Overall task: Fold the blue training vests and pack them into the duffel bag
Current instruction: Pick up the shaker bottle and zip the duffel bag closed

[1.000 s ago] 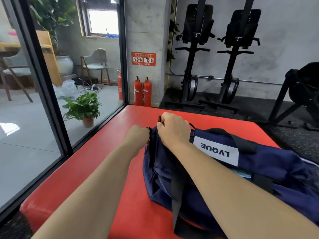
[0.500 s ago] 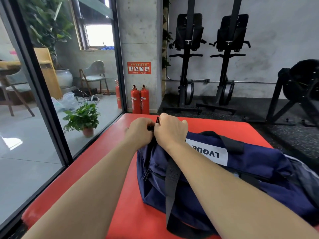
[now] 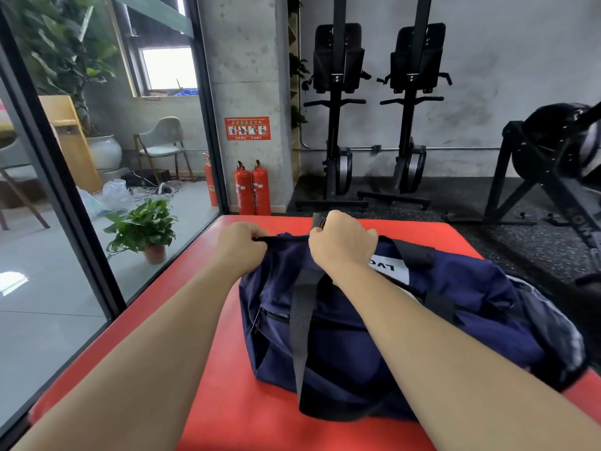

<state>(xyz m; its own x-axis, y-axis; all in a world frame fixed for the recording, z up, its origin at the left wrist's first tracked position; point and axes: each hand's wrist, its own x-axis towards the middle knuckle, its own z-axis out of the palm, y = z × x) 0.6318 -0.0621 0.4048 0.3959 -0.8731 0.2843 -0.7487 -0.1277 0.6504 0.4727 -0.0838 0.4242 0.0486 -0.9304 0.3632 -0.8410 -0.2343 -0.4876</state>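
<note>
Hands now sit further apart atop the duffel bag (image 3: 357, 336) on the red worktop (image 3: 227, 411), the left hand (image 3: 242, 247) pinching its end fabric, the right hand (image 3: 341, 244) with fingers curled round a black tab (image 3: 317, 219); zipping seems in hand, next needing a steady pull against that anchor.

Red padded platform (image 3: 227, 418), filling the lower centre of the frame; far edge straight across mid-frame, left edge running diagonally down to the lower left corner. Carries a single item: navy duffel bag (image 3: 341, 359), lying right of centre, lengthwise toward the right edge, black strap (image 3: 300, 320) draped over the near side, white label panel (image 3: 396, 271) on top.
</note>
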